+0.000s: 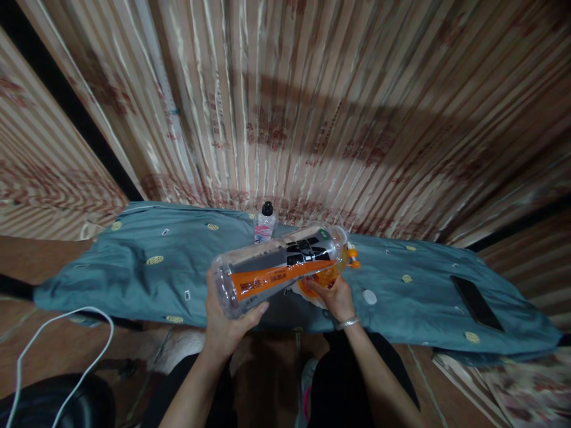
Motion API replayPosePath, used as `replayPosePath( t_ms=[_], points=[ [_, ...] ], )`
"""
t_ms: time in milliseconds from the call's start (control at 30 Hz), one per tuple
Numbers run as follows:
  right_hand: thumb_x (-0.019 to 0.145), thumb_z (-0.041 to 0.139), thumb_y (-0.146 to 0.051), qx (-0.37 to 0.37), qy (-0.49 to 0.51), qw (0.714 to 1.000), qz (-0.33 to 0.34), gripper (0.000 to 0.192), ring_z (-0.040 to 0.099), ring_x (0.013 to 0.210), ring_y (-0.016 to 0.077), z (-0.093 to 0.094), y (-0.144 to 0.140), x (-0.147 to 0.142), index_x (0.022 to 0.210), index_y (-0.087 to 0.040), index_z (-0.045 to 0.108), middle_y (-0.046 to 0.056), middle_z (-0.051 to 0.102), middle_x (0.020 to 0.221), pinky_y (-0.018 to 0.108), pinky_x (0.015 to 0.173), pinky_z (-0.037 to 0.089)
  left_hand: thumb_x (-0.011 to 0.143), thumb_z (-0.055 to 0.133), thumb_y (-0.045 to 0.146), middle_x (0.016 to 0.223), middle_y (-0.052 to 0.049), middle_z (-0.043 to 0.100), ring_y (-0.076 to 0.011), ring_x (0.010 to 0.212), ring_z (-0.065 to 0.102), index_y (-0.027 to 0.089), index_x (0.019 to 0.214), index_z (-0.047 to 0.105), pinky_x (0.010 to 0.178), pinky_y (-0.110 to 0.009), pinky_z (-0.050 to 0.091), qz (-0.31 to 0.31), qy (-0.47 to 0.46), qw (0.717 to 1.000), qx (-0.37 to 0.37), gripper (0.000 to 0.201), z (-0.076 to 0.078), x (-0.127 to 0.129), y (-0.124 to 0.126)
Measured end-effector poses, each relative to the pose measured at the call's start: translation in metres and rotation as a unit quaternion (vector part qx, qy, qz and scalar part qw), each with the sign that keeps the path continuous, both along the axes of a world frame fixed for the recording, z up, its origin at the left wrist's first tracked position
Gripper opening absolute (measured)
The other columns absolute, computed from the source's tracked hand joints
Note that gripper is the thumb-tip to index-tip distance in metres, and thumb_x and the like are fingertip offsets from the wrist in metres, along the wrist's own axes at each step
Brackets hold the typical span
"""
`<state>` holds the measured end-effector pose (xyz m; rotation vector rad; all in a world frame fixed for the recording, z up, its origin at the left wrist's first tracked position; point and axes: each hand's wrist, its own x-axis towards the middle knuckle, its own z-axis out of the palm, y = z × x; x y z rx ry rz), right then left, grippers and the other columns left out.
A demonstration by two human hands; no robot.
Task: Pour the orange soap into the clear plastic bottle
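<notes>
Cable [53, 333], white, loops well left of the bottle [276, 267], down near the floor. Left hand [225, 324] is wrapped around the bottle's base, thumb up one side and fingers curling under. The bottle is large, clear plastic with an orange and black label, lying nearly level above the blue cloth [134, 267], its neck pointing right and a little away. Only a little orange liquid shows, pooled near the neck, so it is probably light, and heavier at the neck end. Thin walls like these likely dent under a hard squeeze, and the smooth label could slip; the stiffer base and shoulder look like the best places to hold. Behind the bottle stands a small bottle [265, 224] with a black cap. Right hand [334, 294] cups something orange and pale under the bottle's neck; I cannot tell what it is. Right of the bottle a white cap [369, 296] lies on the cloth, and far right a dark phone [476, 303].
</notes>
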<state>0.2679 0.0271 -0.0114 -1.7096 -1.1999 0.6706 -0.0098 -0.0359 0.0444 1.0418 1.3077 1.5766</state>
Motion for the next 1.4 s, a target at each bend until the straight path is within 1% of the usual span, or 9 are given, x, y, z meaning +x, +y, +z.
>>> replayPosePath(
  t_ms=[100, 200, 333, 467, 633, 833, 1000, 1267, 1400],
  points=[
    [0.061, 0.100, -0.059, -0.006, 0.004, 1.000, 0.002, 0.048, 0.086, 0.086, 0.0355, 0.000, 0.000, 0.000, 0.086, -0.028, 0.073, 0.012, 0.090, 0.089, 0.041, 0.074, 0.066, 0.056, 0.112, 0.060, 0.129, -0.015, 0.083, -0.0458, 0.134, 0.080, 0.023, 0.111, 0.069, 0.124, -0.063, 0.062, 0.032, -0.002, 0.999, 0.018, 0.079, 0.002, 0.008, -0.003],
    [0.063, 0.099, -0.056, -0.008, 0.005, 1.000, 0.008, 0.047, 0.087, 0.088, 0.0351, 0.001, 0.000, -0.001, 0.090, -0.027, 0.074, 0.012, 0.091, 0.092, 0.041, 0.077, 0.067, 0.056, 0.111, 0.065, 0.132, -0.015, 0.083, -0.0443, 0.130, 0.082, 0.024, 0.106, 0.070, 0.121, -0.061, 0.065, 0.058, -0.013, 0.998, 0.032, 0.077, 0.006, 0.016, -0.005],
    [0.065, 0.098, -0.056, -0.006, 0.002, 1.000, 0.007, 0.046, 0.087, 0.089, 0.0355, -0.001, 0.000, 0.000, 0.092, -0.027, 0.074, 0.013, 0.091, 0.094, 0.042, 0.077, 0.067, 0.057, 0.111, 0.063, 0.129, -0.014, 0.083, -0.0433, 0.128, 0.082, 0.023, 0.107, 0.070, 0.120, -0.060, 0.065, 0.058, -0.019, 0.998, 0.034, 0.076, 0.005, 0.017, -0.003],
    [0.067, 0.097, -0.059, -0.001, 0.007, 1.000, 0.020, 0.049, 0.087, 0.091, 0.0361, -0.007, 0.001, 0.002, 0.097, -0.027, 0.075, 0.014, 0.092, 0.099, 0.044, 0.079, 0.068, 0.051, 0.111, 0.065, 0.124, -0.013, 0.084, -0.0447, 0.129, 0.081, 0.022, 0.106, 0.070, 0.121, -0.062, 0.063, 0.063, -0.018, 0.997, 0.027, 0.081, -0.003, 0.014, 0.000],
    [0.064, 0.097, -0.065, 0.001, 0.008, 1.000, 0.019, 0.055, 0.087, 0.090, 0.0358, -0.008, 0.002, 0.003, 0.097, -0.026, 0.076, 0.013, 0.092, 0.098, 0.043, 0.079, 0.067, 0.053, 0.110, 0.065, 0.123, -0.013, 0.084, -0.0444, 0.127, 0.082, 0.022, 0.110, 0.071, 0.123, -0.062, 0.062, 0.070, -0.009, 0.997, 0.038, 0.081, -0.007, 0.012, 0.001],
    [0.063, 0.101, -0.055, -0.009, -0.005, 1.000, 0.001, 0.048, 0.087, 0.088, 0.0344, -0.006, 0.002, 0.001, 0.091, -0.027, 0.074, 0.011, 0.091, 0.093, 0.038, 0.075, 0.065, 0.056, 0.109, 0.064, 0.128, -0.014, 0.083, -0.0424, 0.127, 0.082, 0.023, 0.110, 0.069, 0.120, -0.059, 0.064, 0.063, -0.008, 0.998, 0.025, 0.079, 0.000, 0.015, -0.002],
    [0.067, 0.097, -0.060, 0.009, 0.000, 1.000, 0.009, 0.049, 0.087, 0.089, 0.0341, -0.008, 0.001, 0.000, 0.095, -0.027, 0.075, 0.012, 0.092, 0.097, 0.042, 0.080, 0.067, 0.055, 0.110, 0.064, 0.128, -0.014, 0.083, -0.0425, 0.128, 0.081, 0.022, 0.108, 0.070, 0.120, -0.058, 0.064, 0.065, -0.009, 0.997, 0.030, 0.079, 0.010, 0.019, -0.005],
    [0.057, 0.103, -0.062, 0.003, 0.016, 1.000, 0.001, 0.056, 0.087, 0.088, 0.0362, -0.007, 0.003, 0.003, 0.089, -0.027, 0.073, 0.012, 0.091, 0.092, 0.041, 0.076, 0.067, 0.050, 0.110, 0.068, 0.126, -0.015, 0.084, -0.0449, 0.127, 0.081, 0.023, 0.104, 0.071, 0.121, -0.064, 0.063, 0.071, -0.006, 0.997, 0.032, 0.081, 0.001, 0.014, 0.001],
    [0.060, 0.100, -0.054, 0.001, 0.000, 1.000, 0.000, 0.047, 0.087, 0.088, 0.0354, -0.008, 0.003, 0.004, 0.088, -0.027, 0.074, 0.012, 0.091, 0.091, 0.040, 0.076, 0.065, 0.052, 0.110, 0.065, 0.129, -0.015, 0.084, -0.0449, 0.130, 0.081, 0.022, 0.107, 0.071, 0.122, -0.063, 0.062, 0.066, -0.012, 0.997, 0.028, 0.080, 0.004, 0.016, -0.001]
  ],
)
